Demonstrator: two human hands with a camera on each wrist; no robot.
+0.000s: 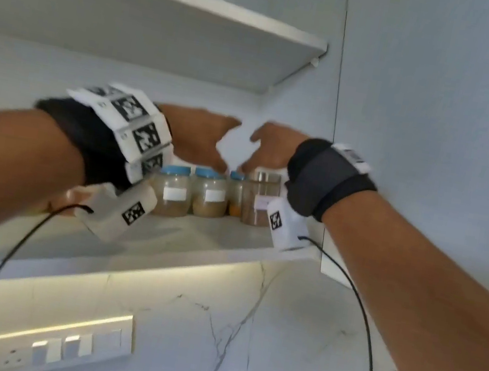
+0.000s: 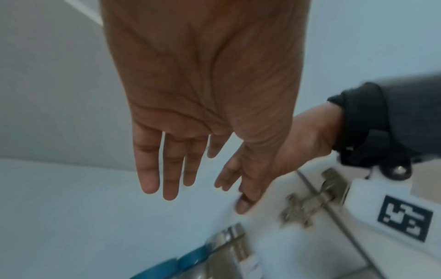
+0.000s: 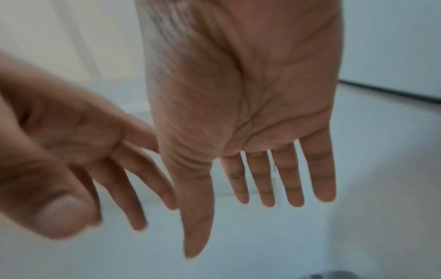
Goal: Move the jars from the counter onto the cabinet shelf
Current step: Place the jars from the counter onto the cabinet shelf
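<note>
Four jars stand upright in a close row on the pale marble-look cabinet shelf (image 1: 204, 243): three clear plastic jars with blue screw lids (image 1: 173, 188) holding tan powder, and at the right end a taller clear jar with a brushed steel lid (image 1: 262, 199). Both hands hover just above that row, palms down and empty. The left hand (image 1: 196, 136) has its fingers (image 2: 167, 169) straight and slightly spread; the right hand (image 1: 270, 149) likewise shows straight, parted fingers (image 3: 286, 179) with nothing between them. The jars lie directly below and a little forward of the fingertips, their long axes vertical, so either hand would meet a lid from the top — the right is nearer the steel-lidded jar, the left nearer the blue-lidded ones. With the jars on the shelf and the hands free, the placing looks done here; any next move is probably a withdrawal, and the counter itself is out of sight, so whether more jars wait there cannot be told.
</note>
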